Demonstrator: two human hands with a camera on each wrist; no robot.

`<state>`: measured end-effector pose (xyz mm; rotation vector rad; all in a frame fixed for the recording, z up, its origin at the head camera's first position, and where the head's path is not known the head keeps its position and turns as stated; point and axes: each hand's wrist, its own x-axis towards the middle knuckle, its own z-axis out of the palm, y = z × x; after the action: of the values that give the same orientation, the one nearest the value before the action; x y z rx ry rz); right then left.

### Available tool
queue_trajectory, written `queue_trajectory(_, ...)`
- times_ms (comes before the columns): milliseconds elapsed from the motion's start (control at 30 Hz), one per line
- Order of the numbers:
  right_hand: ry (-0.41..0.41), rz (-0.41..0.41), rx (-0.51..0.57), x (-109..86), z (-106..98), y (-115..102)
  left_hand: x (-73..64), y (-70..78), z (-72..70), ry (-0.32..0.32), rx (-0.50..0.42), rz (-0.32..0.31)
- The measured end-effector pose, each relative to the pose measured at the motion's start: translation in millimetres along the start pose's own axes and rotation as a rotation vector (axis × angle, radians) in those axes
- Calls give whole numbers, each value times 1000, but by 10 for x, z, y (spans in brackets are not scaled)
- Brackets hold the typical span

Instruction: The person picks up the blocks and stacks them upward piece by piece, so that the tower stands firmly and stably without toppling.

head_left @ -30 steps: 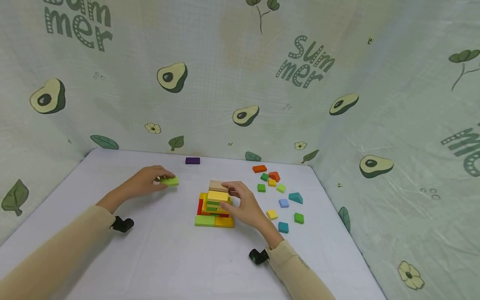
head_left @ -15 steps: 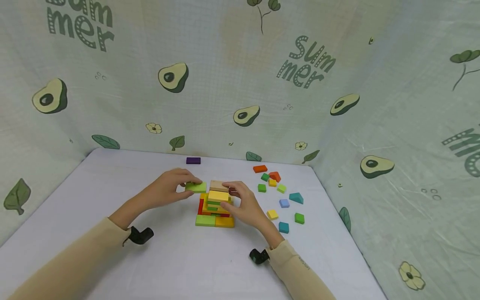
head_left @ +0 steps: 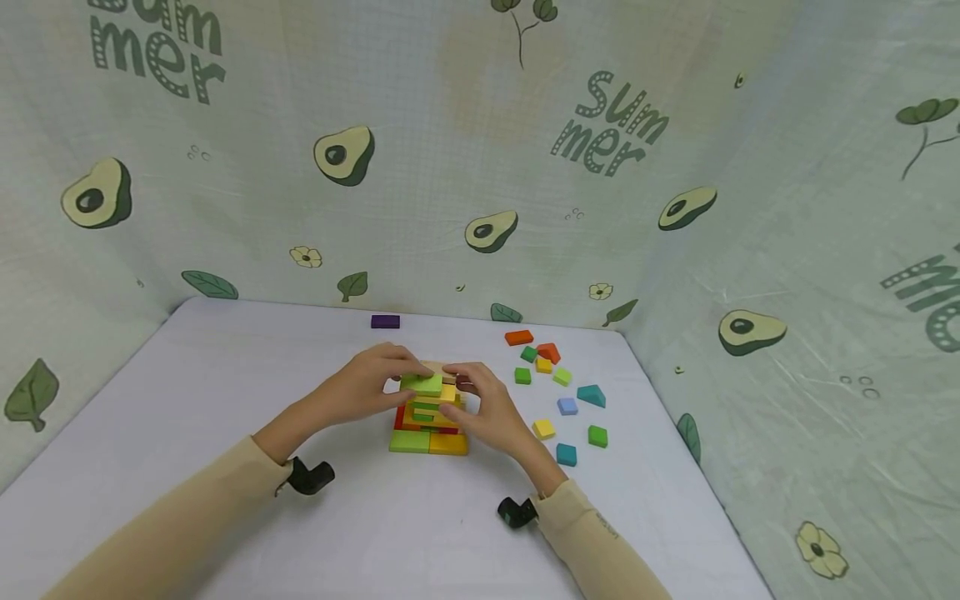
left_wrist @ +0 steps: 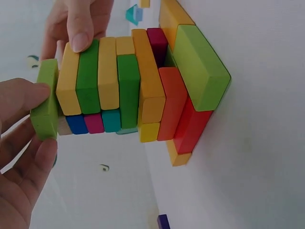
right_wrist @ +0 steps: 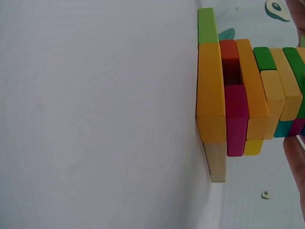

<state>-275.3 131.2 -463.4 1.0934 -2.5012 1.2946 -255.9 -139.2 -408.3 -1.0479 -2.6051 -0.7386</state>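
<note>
In the head view a tower of coloured wooden blocks (head_left: 411,442) stands on the white table, lime and orange at its front base. My left hand (head_left: 363,385) pinches a lime green block (head_left: 422,384) at the tower's top. The left wrist view shows this lime block (left_wrist: 45,105) between thumb and fingers, right against the uppermost yellow block (left_wrist: 68,90). From the right side, my right hand (head_left: 489,410) holds the tower's upper layers, its thumb in front and fingers behind. Several layers (right_wrist: 212,90) appear side-on in the right wrist view, where the top is cut off.
Loose blocks lie right of the tower, among them a teal triangle (head_left: 592,396), a light blue block (head_left: 567,407), a green cube (head_left: 597,437) and a teal block (head_left: 566,455). A purple block (head_left: 386,322) is near the back edge. Patterned cloth (head_left: 420,250) hangs behind the table.
My left hand has carried the lime green block rightward from the table's left side to the tower's top. The right hand has stayed at the tower.
</note>
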Motion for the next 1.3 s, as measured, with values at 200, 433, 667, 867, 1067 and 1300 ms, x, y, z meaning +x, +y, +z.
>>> queue_trajectory(200, 2, -15, -4, 7, 6, -12, 12, 23, 60, 31, -10, 17)
queue_trajectory(433, 0, 9, -9, 8, 5, -24, 39, 49, 130, 68, -51, -28)
queue_trajectory(667, 6, 12, 10, 3, 9, -10, 32, 53, 208, 115, -116, -53)
queue_trajectory(867, 7, 10, 25, -1, 0, -7, 37, 58, 248, 127, -129, -73)
queue_trajectory(1067, 12, 2, 26, -8, -8, -20, 33, 64, 265, 150, -152, -67)
queue_trajectory(1300, 6, -2, 37, -5, -5, -29, -2, 51, 277, 158, -184, -75)
